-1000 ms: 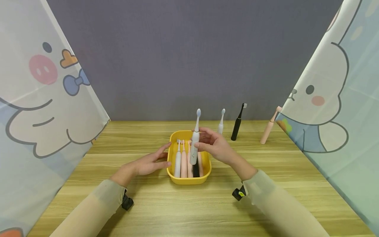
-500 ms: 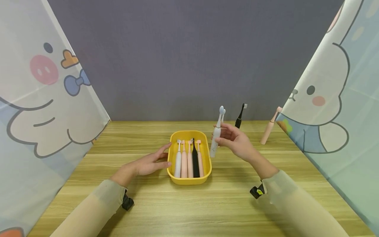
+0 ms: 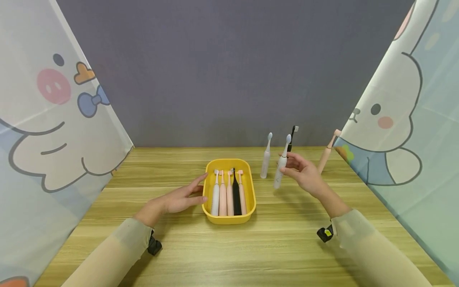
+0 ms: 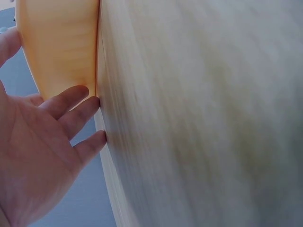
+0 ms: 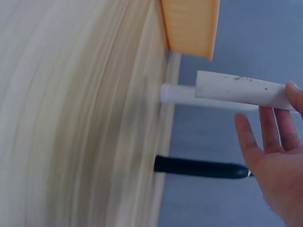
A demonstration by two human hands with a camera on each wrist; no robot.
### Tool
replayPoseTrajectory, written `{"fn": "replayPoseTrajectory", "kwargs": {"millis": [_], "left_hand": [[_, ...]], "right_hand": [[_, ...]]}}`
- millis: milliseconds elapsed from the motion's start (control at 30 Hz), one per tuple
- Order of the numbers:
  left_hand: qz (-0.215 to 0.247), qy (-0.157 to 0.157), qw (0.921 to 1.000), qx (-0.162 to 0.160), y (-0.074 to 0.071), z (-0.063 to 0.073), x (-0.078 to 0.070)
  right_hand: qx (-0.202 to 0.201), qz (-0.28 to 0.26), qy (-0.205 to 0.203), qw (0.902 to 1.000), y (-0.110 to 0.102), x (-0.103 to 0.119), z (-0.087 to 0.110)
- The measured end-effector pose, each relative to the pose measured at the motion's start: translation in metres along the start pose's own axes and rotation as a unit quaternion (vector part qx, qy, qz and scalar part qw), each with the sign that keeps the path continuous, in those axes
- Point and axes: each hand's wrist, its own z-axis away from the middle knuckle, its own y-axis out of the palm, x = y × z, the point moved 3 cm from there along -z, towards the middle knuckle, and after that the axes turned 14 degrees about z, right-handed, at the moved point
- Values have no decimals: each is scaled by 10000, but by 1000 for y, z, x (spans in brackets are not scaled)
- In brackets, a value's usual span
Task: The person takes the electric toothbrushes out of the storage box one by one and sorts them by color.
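My right hand (image 3: 304, 174) pinches a white electric toothbrush (image 3: 281, 172) by its handle, thumb on one side and fingers on the other. It is upright with a slight tilt, its base clear of the table in the right wrist view. Just left of it stands another white electric toothbrush (image 3: 265, 164). Behind the hand is a black electric toothbrush (image 5: 201, 167), its lower part hidden in the head view. My left hand (image 3: 179, 199) touches the left side of a yellow basket (image 3: 229, 219) with fingers extended. Inside lie white (image 3: 215, 201), pink (image 3: 222, 201) and black (image 3: 236, 199) toothbrushes.
A pink electric toothbrush (image 3: 325, 157) stands farther right on the wooden table (image 3: 229, 255), partly behind the right hand. A grey panel (image 3: 229, 79) rises at the back. Printed cartoon cloths (image 3: 64, 139) flank both sides.
My right hand has carried the white toothbrush rightward from over the basket, past the standing white one, toward the black one. The left hand has stayed at the basket.
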Motion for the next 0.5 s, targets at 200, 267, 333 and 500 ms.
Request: {"fn": "replayPoseTrajectory", "kwargs": {"millis": [200, 267, 333, 500], "left_hand": [[-79, 52, 10000, 0, 0, 1, 1], [-106, 92, 9999, 4, 0, 1, 1], [-91, 77, 9999, -4, 0, 1, 1], [46, 35, 10000, 15, 0, 1, 1]], "right_hand": [[-67, 217, 209, 9995, -5, -12, -6], [-68, 259, 309, 9992, -5, -16, -9], [-77, 330, 363, 9988, -4, -18, -12], [-95, 469, 385, 9981, 1, -24, -20]]}}
